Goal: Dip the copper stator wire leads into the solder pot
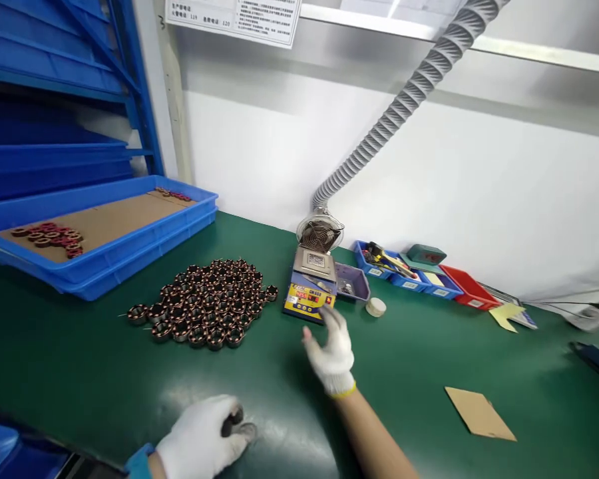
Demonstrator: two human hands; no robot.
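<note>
- Facing the machine [305, 299], we see it on the green table [409, 372], right of the piled coils [209, 299].
- Our right hand [333, 352] is just in front of it, thumb and fingers wide apart; we cannot tell whether they touch it.
- Our left hand [204, 436] is nearer us, fingers curled narrowly toward the thumb; we cannot tell whether they hold anything.
- Beside the machine we have a purple tray [362, 287]; behind it, a hose [394, 116].
</note>
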